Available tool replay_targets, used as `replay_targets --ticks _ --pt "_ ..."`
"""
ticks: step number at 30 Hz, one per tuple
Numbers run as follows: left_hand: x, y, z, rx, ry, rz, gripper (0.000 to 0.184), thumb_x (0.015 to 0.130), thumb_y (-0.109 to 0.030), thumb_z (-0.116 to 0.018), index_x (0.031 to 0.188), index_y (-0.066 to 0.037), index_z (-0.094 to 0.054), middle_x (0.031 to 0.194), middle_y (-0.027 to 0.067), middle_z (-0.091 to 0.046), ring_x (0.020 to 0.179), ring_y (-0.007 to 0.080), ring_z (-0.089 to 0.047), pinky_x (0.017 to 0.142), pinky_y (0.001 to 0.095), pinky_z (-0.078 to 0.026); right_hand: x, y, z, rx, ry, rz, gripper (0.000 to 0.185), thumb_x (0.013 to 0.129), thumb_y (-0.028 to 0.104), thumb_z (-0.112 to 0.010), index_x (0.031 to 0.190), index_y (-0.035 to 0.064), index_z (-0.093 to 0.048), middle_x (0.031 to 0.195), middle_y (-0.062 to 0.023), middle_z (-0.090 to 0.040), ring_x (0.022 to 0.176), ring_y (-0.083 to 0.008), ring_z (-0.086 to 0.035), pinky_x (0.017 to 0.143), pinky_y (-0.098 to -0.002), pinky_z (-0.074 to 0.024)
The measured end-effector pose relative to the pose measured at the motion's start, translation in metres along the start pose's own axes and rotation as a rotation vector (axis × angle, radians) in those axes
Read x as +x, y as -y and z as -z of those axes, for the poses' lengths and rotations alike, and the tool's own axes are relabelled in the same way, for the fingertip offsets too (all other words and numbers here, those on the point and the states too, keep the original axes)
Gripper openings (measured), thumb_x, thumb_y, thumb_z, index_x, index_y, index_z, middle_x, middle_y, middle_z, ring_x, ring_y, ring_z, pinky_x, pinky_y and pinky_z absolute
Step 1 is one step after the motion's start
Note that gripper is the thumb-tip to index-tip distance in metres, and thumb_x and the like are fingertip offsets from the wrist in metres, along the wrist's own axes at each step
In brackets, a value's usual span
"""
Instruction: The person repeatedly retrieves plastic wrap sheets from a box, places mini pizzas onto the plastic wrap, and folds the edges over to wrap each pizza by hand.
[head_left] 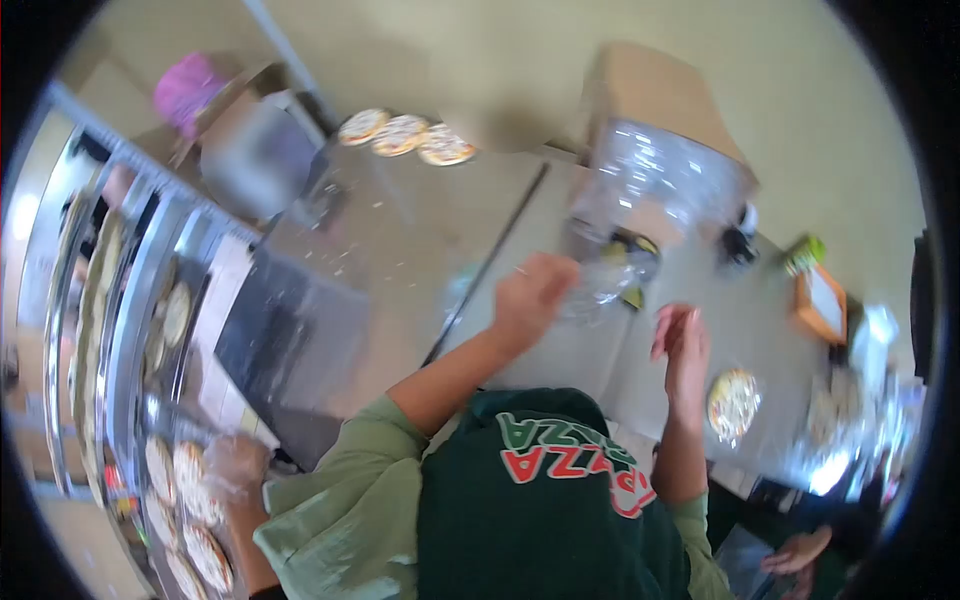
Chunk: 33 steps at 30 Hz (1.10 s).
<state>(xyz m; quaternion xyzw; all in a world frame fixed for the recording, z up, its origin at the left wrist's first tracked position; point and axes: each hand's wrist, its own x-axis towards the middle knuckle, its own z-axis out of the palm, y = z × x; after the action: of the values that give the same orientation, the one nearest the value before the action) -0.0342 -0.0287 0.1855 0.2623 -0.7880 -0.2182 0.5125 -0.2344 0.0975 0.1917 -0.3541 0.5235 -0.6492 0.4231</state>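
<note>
My left hand [535, 300] is blurred, its fingers closed beside a crumpled clear plastic [600, 278]; whether it grips the plastic is unclear. To the right, my right hand [683, 338] is raised over the table [570, 355], fingers loosely curled and apart, with nothing visible in it. A black and yellow object [635, 262] lies partly under the plastic. Behind it, an open cardboard box [665, 95] holds clear plastic packaging [665, 170]. A topped pizza [734, 405], seemingly wrapped, lies right of my right hand.
Three pizzas [400, 135] lie at the back. Crumbs dot the left table [400, 240]. A rack [150, 290] holds trays at left. Another person's gloved hand [237, 468] is by more pizzas [205, 555]; another person's hands [800, 552] show lower right. An orange-framed container [822, 303] stands right.
</note>
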Motion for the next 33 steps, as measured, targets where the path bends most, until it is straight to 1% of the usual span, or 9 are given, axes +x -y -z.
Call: replay_targets --ticks 3,4,6,9,13,18,24,30,33 --pt "-0.016 -0.012 0.018 0.032 0.244 -0.358 0.012 0.075 -0.013 -0.062 0.086 -0.01 -0.061 0.085 0.0063 -0.06 0.076 0.0248 -0.058 0.064 0.0356 -0.048 0.006 -0.001 -0.051 0.123 0.153 -0.285 0.036 0.093 0.035 -0.043 0.102 0.0019 -0.052 0.091 -0.0106 -0.06 0.078 -0.0152 -0.06 0.059 -0.0232 -0.048" --pt "-0.032 -0.019 0.015 -0.228 0.39 0.033 0.014 0.078 -0.022 -0.059 0.086 -0.01 -0.059 0.09 0.0069 -0.058 0.082 0.0268 -0.057 0.069 0.037 -0.047 0.005 -0.007 -0.066 0.182 0.11 -0.353 0.036 0.092 0.035 -0.044 0.103 0.0016 -0.052 0.095 -0.0123 -0.061 0.083 -0.0172 -0.062 0.061 -0.0242 -0.0496" --pt "-0.058 -0.002 0.012 0.076 0.502 -0.383 0.027 0.079 -0.034 -0.059 0.086 -0.008 -0.056 0.095 0.0087 -0.054 0.086 0.0279 -0.056 0.072 0.0382 -0.046 0.021 -0.039 -0.062 0.037 0.093 -0.397 0.027 0.09 0.026 -0.05 0.102 0.0022 -0.054 0.101 -0.0123 -0.061 0.091 -0.0203 -0.062 0.065 -0.0264 -0.0508" --pt "-0.064 -0.001 0.037 -0.097 0.647 0.036 0.039 0.077 -0.042 -0.061 0.087 -0.006 -0.053 0.099 0.0092 -0.051 0.088 0.0281 -0.055 0.071 0.0383 -0.046 0.025 -0.065 -0.074 0.001 0.065 -0.293 0.015 0.088 0.018 -0.055 0.094 0.0039 -0.054 0.097 -0.0093 -0.061 0.084 -0.0182 -0.062 0.065 -0.0261 -0.0501" --pt "-0.047 0.014 0.019 -0.454 0.288 0.661 0.04 0.075 -0.042 -0.066 0.086 -0.006 -0.05 0.084 0.0126 -0.055 0.074 0.0254 -0.056 0.069 0.0379 -0.047 0.042 -0.08 -0.059 -0.057 0.194 -0.244 0.01 0.088 0.015 -0.055 0.089 0.0053 -0.054 0.092 -0.0074 -0.061 0.074 -0.0142 -0.059 0.062 -0.0248 -0.048" --pt "-0.054 0.007 0.009 -0.665 0.222 0.715 0.025 0.079 -0.017 -0.065 0.085 -0.001 -0.048 0.068 0.007 -0.056 0.05 0.0133 -0.054 0.04 0.0269 -0.045 0.031 -0.074 -0.069 0.144 0.366 -0.222 0.007 0.089 0.013 -0.054 0.088 0.0063 -0.052 0.081 -0.0037 -0.058 0.071 -0.0093 -0.055 0.059 -0.0215 -0.0447" --pt "-0.057 -0.011 0.0 -0.482 0.158 0.681 0.019 0.08 -0.016 -0.064 0.076 -0.001 -0.053 0.064 0.0066 -0.056 0.051 0.0137 -0.054 0.044 0.0279 -0.044 0.023 -0.074 -0.04 0.076 0.318 -0.134 0.011 0.088 0.008 -0.051 0.099 0.0043 -0.049 0.081 -0.0019 -0.053 0.074 -0.0107 -0.053 0.063 -0.0239 -0.0463" --pt "-0.062 -0.016 -0.067 -0.433 0.011 0.488 0.014 0.08 -0.013 -0.061 0.078 -0.002 -0.054 0.068 0.0067 -0.056 0.063 0.0148 -0.054 0.059 0.0296 -0.044 0.007 -0.027 -0.027 0.164 0.24 -0.346 0.059 0.085 0.01 -0.057 0.136 0.009 -0.026 0.107 -0.0065 -0.052 0.089 -0.0132 -0.054 0.076 -0.0269 -0.0467" --pt "-0.062 -0.015 -0.06 -0.491 0.049 0.608 0.019 0.08 -0.015 -0.061 0.092 -0.004 -0.05 0.078 0.0057 -0.053 0.065 0.0135 -0.052 0.058 0.0281 -0.044 -0.011 -0.021 -0.037 -0.144 0.314 -0.16 0.064 0.082 0.003 -0.056 0.137 0.0084 -0.022 0.1 -0.0096 -0.058 0.086 -0.0154 -0.057 0.074 -0.0272 -0.0478"
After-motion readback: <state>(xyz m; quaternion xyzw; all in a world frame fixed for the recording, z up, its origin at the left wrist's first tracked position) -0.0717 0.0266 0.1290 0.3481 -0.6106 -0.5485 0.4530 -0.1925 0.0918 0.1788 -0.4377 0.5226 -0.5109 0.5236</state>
